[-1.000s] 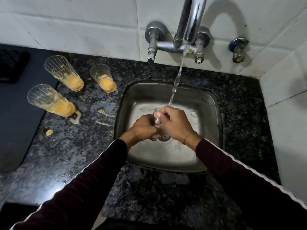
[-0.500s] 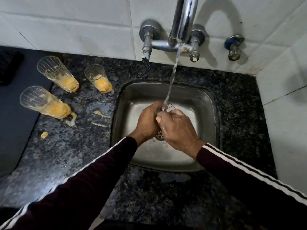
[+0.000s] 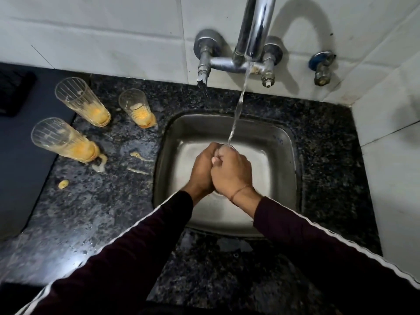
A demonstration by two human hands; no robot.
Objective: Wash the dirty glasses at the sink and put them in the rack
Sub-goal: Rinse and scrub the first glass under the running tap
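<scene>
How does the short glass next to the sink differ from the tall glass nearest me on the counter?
The short glass is lower and looks plain-walled; the tall glass is longer with fine vertical lines. The short glass stands beside the sink; the tall glass stands farther left, with spilled residue at its base. Both hold orange residue and are unwashed.

Brushed steel sink (image 3: 172, 142), speckled stone counter (image 3: 95, 201)

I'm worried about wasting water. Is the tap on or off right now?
On. A stream of water falls from the tap onto the two hands held together over the sink.
</scene>
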